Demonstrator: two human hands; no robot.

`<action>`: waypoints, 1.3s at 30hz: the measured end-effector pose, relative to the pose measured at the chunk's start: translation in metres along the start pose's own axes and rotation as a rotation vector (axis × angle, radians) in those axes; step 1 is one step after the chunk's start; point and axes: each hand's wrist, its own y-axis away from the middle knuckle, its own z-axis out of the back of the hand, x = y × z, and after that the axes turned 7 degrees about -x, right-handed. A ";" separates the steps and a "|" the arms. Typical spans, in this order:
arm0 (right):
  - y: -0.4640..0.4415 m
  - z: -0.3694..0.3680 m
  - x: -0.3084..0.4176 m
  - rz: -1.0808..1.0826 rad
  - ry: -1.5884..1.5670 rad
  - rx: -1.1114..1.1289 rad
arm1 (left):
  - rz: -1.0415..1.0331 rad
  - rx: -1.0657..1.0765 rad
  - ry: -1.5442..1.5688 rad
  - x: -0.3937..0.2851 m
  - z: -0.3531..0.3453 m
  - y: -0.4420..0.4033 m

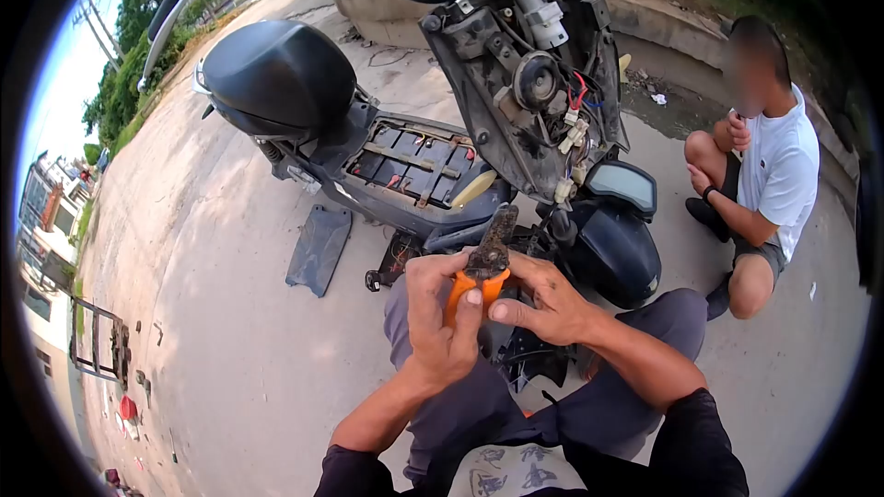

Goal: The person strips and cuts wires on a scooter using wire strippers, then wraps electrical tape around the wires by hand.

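Observation:
In front of my lap I hold a pair of pliers [489, 260] with orange handles and dark, rusty jaws, which point up and away from me. My left hand [440, 317] is closed around the handles, its thumb lying along one of them. My right hand [552, 302] grips from the other side, its thumb by the right handle and its fingers partly hidden behind the tool. Just beyond the jaws stands a scooter with its front stripped, showing a round horn [536, 80], loose wires and white connectors [573, 136].
The scooter's open floor shows a battery pack [405, 158]. A dark cover panel [319, 249] lies on the concrete. A black front cowl with a display [622, 186] sits below the scooter's front. At right, a person in a white shirt [783, 156] squats near a kerb.

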 end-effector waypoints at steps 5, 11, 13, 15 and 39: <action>0.027 0.027 0.012 -0.248 -0.154 -0.189 | 0.060 0.168 0.151 -0.008 -0.055 -0.018; 0.037 0.077 -0.007 -0.036 0.294 -0.557 | 0.094 0.353 0.333 0.001 -0.126 -0.054; 0.033 0.088 -0.020 0.207 0.467 -0.734 | 0.319 0.410 0.527 0.001 -0.148 -0.057; 0.036 0.095 -0.020 0.064 0.361 -0.762 | 0.453 0.428 0.631 -0.007 -0.167 -0.057; 0.021 0.100 -0.019 0.187 0.772 -0.753 | 0.250 0.370 0.691 0.000 -0.182 -0.049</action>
